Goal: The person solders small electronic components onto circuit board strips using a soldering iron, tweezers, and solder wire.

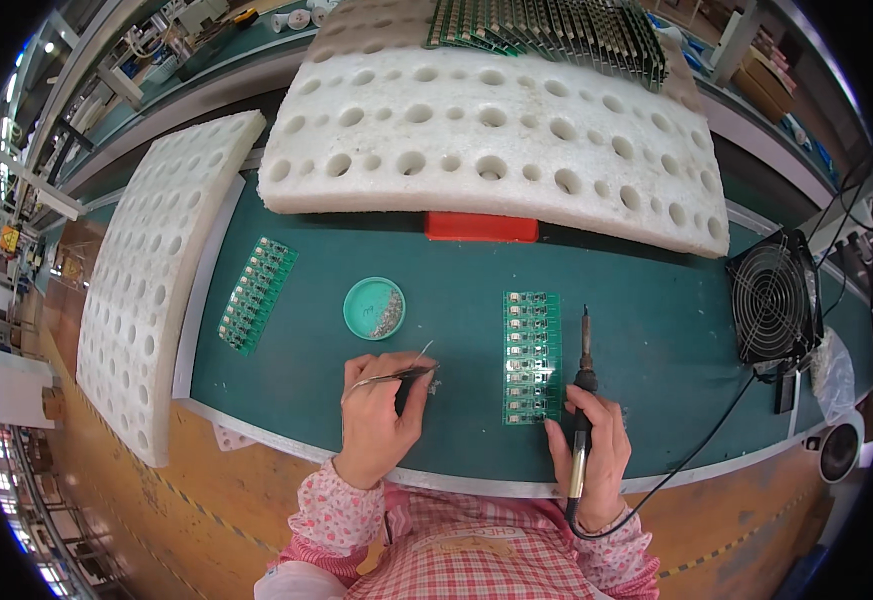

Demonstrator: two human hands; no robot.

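My left hand (381, 430) is closed around metal tweezers (380, 378), whose tips point right over the green mat. A thin pale strand (423, 351) sticks up by its fingers; I cannot tell what it is. My right hand (601, 450) grips a soldering iron (583, 382) with its tip pointing away from me. That iron lies along the right side of a green circuit board panel (531, 350) carrying a column of small parts. Beyond my left hand stands a round green dish (358, 310) with tiny silvery pieces heaped at its right side.
Another circuit board panel (257, 295) lies at the left. White foam blocks with holes stand at the back (456, 130) and left (161, 270); many boards (556, 35) stack on the back one. A red bin (481, 227) sits beneath it. A black fan (771, 300) stands right, near the iron's cord (691, 455).
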